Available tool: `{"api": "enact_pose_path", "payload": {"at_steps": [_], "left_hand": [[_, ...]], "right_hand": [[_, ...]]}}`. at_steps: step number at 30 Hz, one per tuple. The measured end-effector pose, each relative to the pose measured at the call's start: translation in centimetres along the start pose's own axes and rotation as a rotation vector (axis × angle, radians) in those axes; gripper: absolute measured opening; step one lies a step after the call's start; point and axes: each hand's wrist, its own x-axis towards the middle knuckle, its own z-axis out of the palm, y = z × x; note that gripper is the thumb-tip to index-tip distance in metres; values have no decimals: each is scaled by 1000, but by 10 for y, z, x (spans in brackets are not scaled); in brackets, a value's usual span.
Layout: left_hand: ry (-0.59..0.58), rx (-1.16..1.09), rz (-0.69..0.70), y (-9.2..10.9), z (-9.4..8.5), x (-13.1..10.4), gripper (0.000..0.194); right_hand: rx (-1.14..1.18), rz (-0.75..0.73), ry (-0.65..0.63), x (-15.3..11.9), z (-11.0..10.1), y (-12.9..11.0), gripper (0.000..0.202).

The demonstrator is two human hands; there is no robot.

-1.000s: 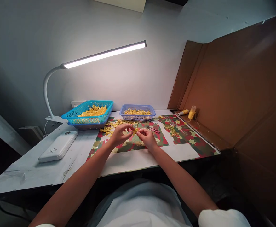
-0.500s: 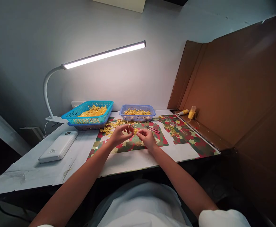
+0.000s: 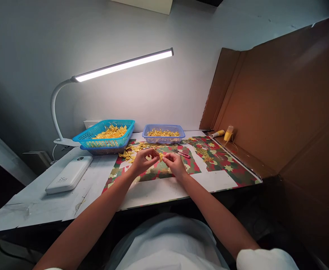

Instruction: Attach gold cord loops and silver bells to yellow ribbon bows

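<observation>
- Head view: a turquoise plastic basket [image 3: 105, 137] and a smaller lilac plastic basket [image 3: 163, 134], both holding yellow pieces, are sitting at the back of the white table [image 3: 54, 195], under a lit white gooseneck bar lamp [image 3: 123, 65].
- A white power bank [image 3: 69, 174] is lying to the left, pink-handled scissors [image 3: 183, 153] are lying just beyond the hands, and a brown cardboard screen [image 3: 279, 101] is walling off the right.
- Loose yellow pieces [image 3: 130, 152] are lying scattered on the camouflage-patterned star mat [image 3: 221, 159].
- The left hand [image 3: 142, 162] and right hand [image 3: 175, 165] are meeting over the mat, fingertips pinching one small yellow folded piece [image 3: 160, 155] between them.
</observation>
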Motion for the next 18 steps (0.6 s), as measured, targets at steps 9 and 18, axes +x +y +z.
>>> {"api": "enact_pose_path", "payload": {"at_steps": [9, 18], "left_hand": [[33, -372, -259, -4, 8, 1, 26], [24, -389, -235, -4, 12, -1, 27]], "right_hand": [[-7, -26, 11, 0, -1, 0, 18], [-101, -110, 45, -2, -1, 4, 18]]}}
